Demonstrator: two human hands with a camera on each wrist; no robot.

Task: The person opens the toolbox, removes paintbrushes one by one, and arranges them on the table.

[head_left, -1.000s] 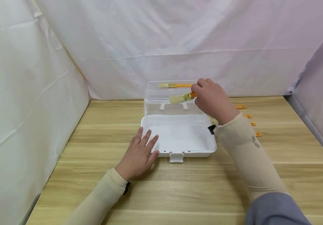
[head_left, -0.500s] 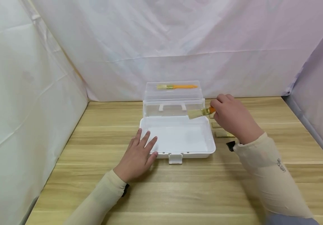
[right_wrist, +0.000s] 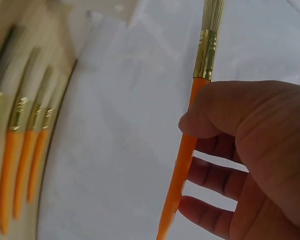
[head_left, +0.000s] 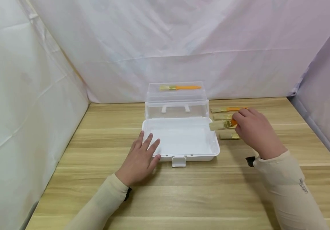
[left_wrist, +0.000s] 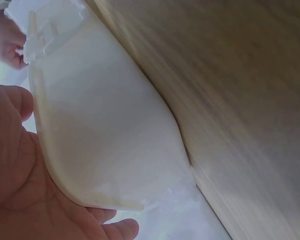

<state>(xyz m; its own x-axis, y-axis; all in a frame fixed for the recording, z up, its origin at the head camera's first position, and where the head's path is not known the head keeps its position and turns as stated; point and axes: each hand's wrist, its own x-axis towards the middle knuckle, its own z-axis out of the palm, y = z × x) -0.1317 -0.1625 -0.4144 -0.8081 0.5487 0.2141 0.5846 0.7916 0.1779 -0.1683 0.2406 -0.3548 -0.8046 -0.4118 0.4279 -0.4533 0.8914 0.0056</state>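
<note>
1. The right hand (head_left: pixel 254 131) reaches out at the box's (head_left: pixel 180 151) 3 o'clock side, thumb and fingers pinching a brush (head_left: pixel 221 125) by its orange handle, bristles pointing to 9 o'clock just beside the box's right rim.
2. The left hand (head_left: pixel 140 159) lies flat, fingers straight and spread, on the box's front-left corner at 7 o'clock.
3. The right wrist view shows the thumb (right_wrist: pixel 215 112) pressed on the handle and four more brushes (right_wrist: pixel 20 135) lying side by side; the head view hides part of this row behind the hand.
4. One more brush (head_left: pixel 179 87) lies on the raised clear lid (head_left: pixel 176 99) at 12 o'clock. The box is one, open, on the table (head_left: pixel 182 198).
</note>
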